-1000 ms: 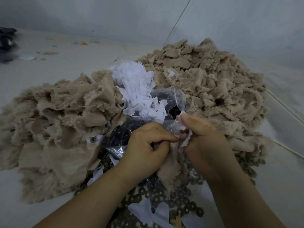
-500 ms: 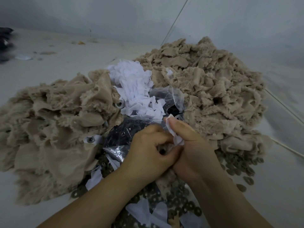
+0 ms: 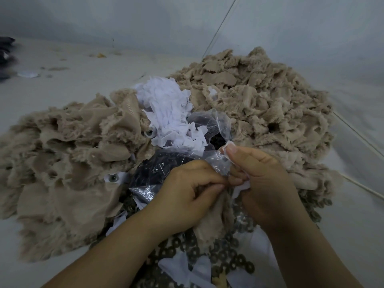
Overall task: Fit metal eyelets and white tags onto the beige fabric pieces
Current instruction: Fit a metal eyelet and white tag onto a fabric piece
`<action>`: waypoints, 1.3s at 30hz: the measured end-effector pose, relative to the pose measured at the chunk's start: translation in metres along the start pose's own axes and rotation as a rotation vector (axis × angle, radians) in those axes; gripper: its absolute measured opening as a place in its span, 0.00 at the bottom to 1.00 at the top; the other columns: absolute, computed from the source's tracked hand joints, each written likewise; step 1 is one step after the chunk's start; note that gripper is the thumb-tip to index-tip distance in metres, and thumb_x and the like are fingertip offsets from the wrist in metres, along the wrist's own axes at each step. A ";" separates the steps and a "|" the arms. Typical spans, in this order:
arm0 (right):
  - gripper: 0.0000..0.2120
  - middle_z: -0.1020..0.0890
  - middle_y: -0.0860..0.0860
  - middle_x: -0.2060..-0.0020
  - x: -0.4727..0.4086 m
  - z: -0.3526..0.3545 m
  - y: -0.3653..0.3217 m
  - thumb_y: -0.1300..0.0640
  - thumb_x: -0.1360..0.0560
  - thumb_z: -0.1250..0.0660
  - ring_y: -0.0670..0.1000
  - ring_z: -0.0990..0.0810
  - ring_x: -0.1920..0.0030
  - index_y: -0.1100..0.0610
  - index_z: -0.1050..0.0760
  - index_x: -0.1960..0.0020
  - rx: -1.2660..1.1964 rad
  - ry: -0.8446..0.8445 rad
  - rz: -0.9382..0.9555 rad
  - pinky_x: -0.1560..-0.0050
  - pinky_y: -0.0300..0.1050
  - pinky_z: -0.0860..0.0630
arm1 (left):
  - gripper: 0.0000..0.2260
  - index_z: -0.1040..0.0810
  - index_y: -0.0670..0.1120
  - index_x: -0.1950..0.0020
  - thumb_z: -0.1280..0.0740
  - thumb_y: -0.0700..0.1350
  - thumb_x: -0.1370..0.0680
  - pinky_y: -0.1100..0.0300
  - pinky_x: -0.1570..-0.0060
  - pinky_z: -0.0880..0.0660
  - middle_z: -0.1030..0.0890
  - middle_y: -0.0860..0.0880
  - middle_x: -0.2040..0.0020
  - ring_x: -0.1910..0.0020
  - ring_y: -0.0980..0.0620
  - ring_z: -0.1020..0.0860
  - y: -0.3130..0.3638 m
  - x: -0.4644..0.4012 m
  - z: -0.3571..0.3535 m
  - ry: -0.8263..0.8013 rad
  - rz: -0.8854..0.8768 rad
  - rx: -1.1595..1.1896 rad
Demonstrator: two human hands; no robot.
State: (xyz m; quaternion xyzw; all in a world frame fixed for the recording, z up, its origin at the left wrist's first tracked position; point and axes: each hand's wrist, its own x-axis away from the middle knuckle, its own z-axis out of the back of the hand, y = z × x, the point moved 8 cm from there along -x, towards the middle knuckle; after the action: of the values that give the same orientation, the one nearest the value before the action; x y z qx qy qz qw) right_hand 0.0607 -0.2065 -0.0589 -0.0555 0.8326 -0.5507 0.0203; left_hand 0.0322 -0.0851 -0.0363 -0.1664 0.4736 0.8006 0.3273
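Left hand [image 3: 187, 190] pinches a beige fabric piece [image 3: 216, 217] at its top edge; right hand [image 3: 264, 179] pinches a white tag [image 3: 241, 187] against it, probably aligning both for an eyelet. Loose eyelets [image 3: 228, 258] lie just below. Pale floor [image 3: 72, 84], grey wall [image 3: 145, 21] behind.

Pale grey worktop [image 3: 68, 84], matte, runs back to a grey wall [image 3: 145, 19]. Dark bundle [image 3: 5, 53] at the far left edge, cut off by the frame, possibly folded cloth. Small white scrap [image 3: 28, 74] just beside it. Orange-brown crumb [image 3: 101, 55] near the wall, well apart from the rest. Thin pale cord [image 3: 220, 27] slants up the wall at right. A second cord [image 3: 361, 140] crosses the worktop at far right.
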 end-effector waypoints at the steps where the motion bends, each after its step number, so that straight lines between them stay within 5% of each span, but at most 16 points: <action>1: 0.06 0.32 0.47 0.76 0.000 -0.001 0.000 0.53 0.29 0.26 0.44 0.37 0.75 0.56 0.17 0.61 -0.039 -0.011 -0.016 0.75 0.36 0.35 | 0.07 0.14 0.42 0.51 0.32 0.36 0.24 0.57 0.54 0.23 0.18 0.47 0.57 0.55 0.52 0.20 -0.001 0.000 0.001 -0.009 0.010 0.015; 7: 0.11 0.26 0.45 0.74 0.006 -0.014 0.001 0.51 0.32 0.28 0.42 0.31 0.74 0.59 0.14 0.58 -0.048 -0.121 -0.105 0.74 0.33 0.32 | 0.11 0.16 0.39 0.47 0.36 0.31 0.24 0.58 0.51 0.23 0.17 0.45 0.53 0.52 0.53 0.20 -0.004 0.001 0.009 0.059 0.014 0.005; 10: 0.13 0.24 0.48 0.77 0.010 -0.016 -0.006 0.49 0.35 0.24 0.44 0.29 0.76 0.59 0.15 0.62 0.151 -0.160 -0.064 0.75 0.35 0.30 | 0.10 0.17 0.42 0.46 0.34 0.34 0.25 0.55 0.51 0.22 0.16 0.49 0.52 0.51 0.54 0.19 -0.009 0.003 0.015 0.154 0.068 0.068; 13: 0.15 0.17 0.56 0.71 0.012 -0.011 -0.020 0.44 0.36 0.23 0.60 0.19 0.70 0.56 0.16 0.63 0.660 -0.113 0.114 0.69 0.53 0.19 | 0.11 0.19 0.50 0.45 0.32 0.39 0.25 0.56 0.53 0.21 0.17 0.55 0.52 0.52 0.53 0.18 -0.018 0.004 0.016 0.187 0.176 0.199; 15: 0.14 0.16 0.57 0.69 0.012 -0.009 -0.024 0.43 0.37 0.24 0.66 0.18 0.64 0.54 0.15 0.63 0.757 -0.098 0.159 0.64 0.61 0.20 | 0.11 0.20 0.52 0.43 0.31 0.43 0.24 0.58 0.51 0.21 0.17 0.56 0.49 0.50 0.55 0.18 -0.018 0.004 0.015 0.157 0.173 0.218; 20: 0.13 0.17 0.50 0.72 0.009 -0.005 -0.032 0.44 0.40 0.21 0.43 0.24 0.73 0.53 0.17 0.66 0.884 -0.092 0.239 0.72 0.35 0.27 | 0.10 0.17 0.49 0.44 0.31 0.40 0.23 0.64 0.51 0.23 0.16 0.54 0.52 0.51 0.57 0.19 -0.014 0.002 0.011 0.084 0.093 0.137; 32: 0.11 0.21 0.48 0.74 0.009 -0.007 -0.037 0.47 0.39 0.21 0.41 0.26 0.73 0.51 0.21 0.69 1.140 -0.074 0.430 0.76 0.31 0.32 | 0.06 0.14 0.49 0.50 0.29 0.43 0.24 0.59 0.54 0.22 0.15 0.53 0.56 0.56 0.54 0.19 -0.020 0.001 0.006 0.055 0.138 0.158; 36: 0.12 0.21 0.48 0.73 0.008 -0.010 -0.034 0.53 0.39 0.17 0.41 0.26 0.73 0.52 0.21 0.69 1.171 -0.112 0.394 0.74 0.31 0.32 | 0.04 0.14 0.43 0.55 0.29 0.40 0.26 0.60 0.56 0.22 0.16 0.52 0.60 0.58 0.54 0.19 -0.020 0.000 0.006 0.061 0.141 0.148; 39: 0.13 0.20 0.48 0.72 0.007 -0.004 -0.036 0.46 0.40 0.19 0.40 0.27 0.74 0.52 0.20 0.67 1.051 -0.166 0.287 0.74 0.30 0.32 | 0.04 0.14 0.42 0.56 0.29 0.38 0.26 0.61 0.56 0.23 0.17 0.52 0.60 0.58 0.55 0.19 -0.019 0.000 0.012 0.092 0.133 0.082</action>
State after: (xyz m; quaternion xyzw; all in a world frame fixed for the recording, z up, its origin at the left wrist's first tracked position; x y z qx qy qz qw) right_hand 0.0555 -0.2179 -0.0238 0.0329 0.4403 -0.8778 0.1860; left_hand 0.0453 -0.0684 -0.0432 -0.1577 0.5304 0.7921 0.2576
